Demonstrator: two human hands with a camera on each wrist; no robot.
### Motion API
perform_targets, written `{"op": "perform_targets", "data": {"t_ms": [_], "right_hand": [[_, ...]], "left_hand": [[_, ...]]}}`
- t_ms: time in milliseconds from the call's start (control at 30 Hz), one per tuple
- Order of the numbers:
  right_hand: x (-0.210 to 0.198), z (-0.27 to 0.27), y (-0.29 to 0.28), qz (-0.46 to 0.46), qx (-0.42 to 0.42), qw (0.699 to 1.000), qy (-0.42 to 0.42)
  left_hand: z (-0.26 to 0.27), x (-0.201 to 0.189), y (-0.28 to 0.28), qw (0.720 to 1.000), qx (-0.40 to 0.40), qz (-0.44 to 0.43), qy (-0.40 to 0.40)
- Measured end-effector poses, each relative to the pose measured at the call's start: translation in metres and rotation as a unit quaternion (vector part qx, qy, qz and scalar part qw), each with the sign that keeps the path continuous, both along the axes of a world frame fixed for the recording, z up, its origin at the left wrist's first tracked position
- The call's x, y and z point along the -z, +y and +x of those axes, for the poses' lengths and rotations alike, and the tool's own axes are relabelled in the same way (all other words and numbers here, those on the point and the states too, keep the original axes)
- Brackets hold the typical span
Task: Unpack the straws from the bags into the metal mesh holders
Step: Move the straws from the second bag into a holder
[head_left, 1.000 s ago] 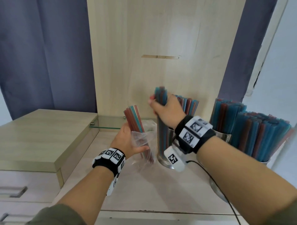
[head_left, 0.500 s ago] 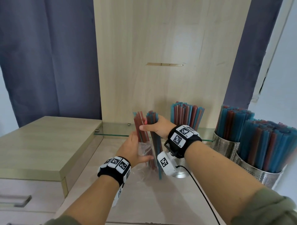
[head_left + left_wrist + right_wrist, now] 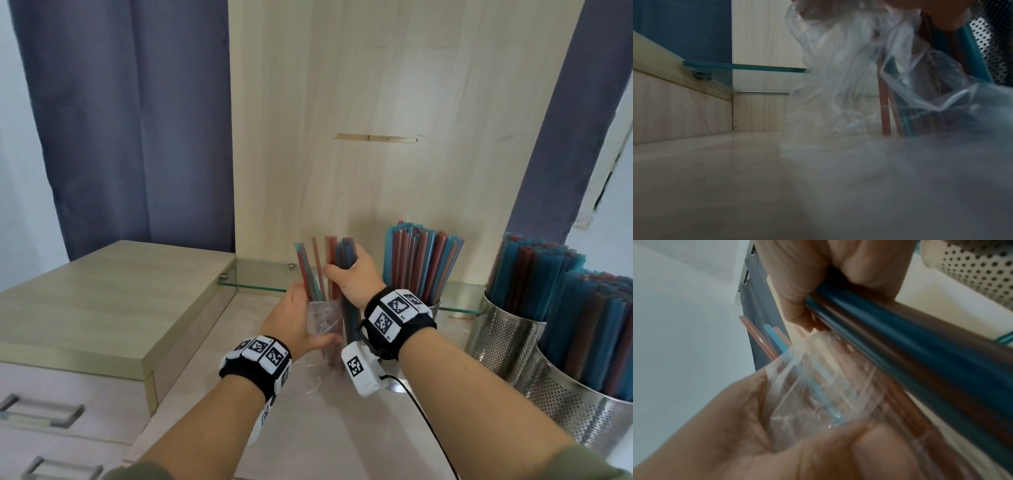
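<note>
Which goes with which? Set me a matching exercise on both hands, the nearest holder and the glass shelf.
1. left hand
2. right hand
3. nearest holder
4. glass shelf

a. fixed along the wooden back panel
b. grips a bundle of straws
c. full of straws, at far right
d. holds the clear bag

Pairs: 1-d, 2-b, 3-c, 4-a

I seem to be in a home room: pale wood cabinet (image 3: 102,308) with drawers, glass shelf (image 3: 253,279), grey-blue curtains (image 3: 130,120).

Black wristbands (image 3: 255,368) carry white square-coded tiles; a white camera pod (image 3: 361,370) — black cable trailing; olive sleeves (image 3: 579,467).
</note>
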State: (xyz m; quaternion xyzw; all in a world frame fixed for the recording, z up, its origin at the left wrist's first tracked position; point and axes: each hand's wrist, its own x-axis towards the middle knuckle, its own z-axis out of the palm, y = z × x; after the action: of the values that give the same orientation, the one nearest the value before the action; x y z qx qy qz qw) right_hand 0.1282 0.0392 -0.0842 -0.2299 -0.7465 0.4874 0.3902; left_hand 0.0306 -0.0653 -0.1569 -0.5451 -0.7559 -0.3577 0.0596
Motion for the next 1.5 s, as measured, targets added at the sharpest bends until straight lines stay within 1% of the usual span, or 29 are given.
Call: {"op": "perform_targets", "data": {"t_ms": [100,233,300,433,500,567,600,667,767,967,1033,1133,1267,1367,1500], "right_hand": [[0.003,-0.001,0.001,0.002,0.033,0.999,0.003],[0.0,-0.003,0.006,0.009,0.037,0.999,-0.013],[0.0,-0.003,0.007,0.006,0.046,0.999,-0.012],[0.002,0.002,0.004,-0.01,0.037,0.999,0.006],[0.004,0.008,-0.002,-0.013,0.024,0.999,0.03],[0.006,0.014,-0.007,-0.003,0.025,0.998,0.051],[0.007,0.018,-0.009,0.004,0.027,0.998,0.06],[0.009,0.025,-0.012,0.002,0.016,0.998,0.068],[0.01,0.038,-0.014,-0.018,-0.041,0.998,0.053],[-0.002,0.049,-0.008,-0.047,-0.107,0.993,-0.02],[-0.007,0.044,-0.007,-0.05,-0.116,0.991,-0.047],[-0.01,0.031,-0.012,-0.043,-0.096,0.992,-0.07],[-0.01,0.014,-0.023,-0.068,-0.07,0.994,-0.05],[-0.008,0.004,-0.032,-0.072,-0.052,0.994,-0.061],[-0.005,-0.001,-0.033,-0.057,0.017,0.997,-0.046]], "left_hand": [[0.001,0.0,0.0,1.0,-0.008,-0.003,-0.001],[0.002,-0.001,0.0,1.0,-0.012,0.0,-0.005],[0.001,-0.001,0.0,1.0,-0.016,0.006,-0.001],[-0.001,0.001,0.0,0.999,-0.042,0.008,-0.007],[-0.002,0.001,-0.002,0.999,-0.048,0.011,-0.022],[0.0,-0.001,-0.003,0.998,-0.031,0.004,-0.063],[0.0,-0.002,-0.003,0.997,-0.021,-0.008,-0.08],[0.002,-0.003,-0.004,0.995,-0.005,-0.04,-0.089],[0.007,-0.005,-0.005,0.996,0.013,-0.051,-0.073],[0.012,-0.007,-0.005,0.995,-0.002,-0.101,0.01],[0.011,-0.007,-0.004,0.994,-0.003,-0.11,0.022],[0.01,-0.007,-0.004,0.993,-0.003,-0.111,0.03],[0.009,-0.004,0.0,0.989,-0.005,-0.139,0.044],[0.008,-0.006,0.003,0.984,-0.009,-0.168,0.057],[0.007,-0.007,-0.001,0.99,-0.004,-0.138,0.015]]}}
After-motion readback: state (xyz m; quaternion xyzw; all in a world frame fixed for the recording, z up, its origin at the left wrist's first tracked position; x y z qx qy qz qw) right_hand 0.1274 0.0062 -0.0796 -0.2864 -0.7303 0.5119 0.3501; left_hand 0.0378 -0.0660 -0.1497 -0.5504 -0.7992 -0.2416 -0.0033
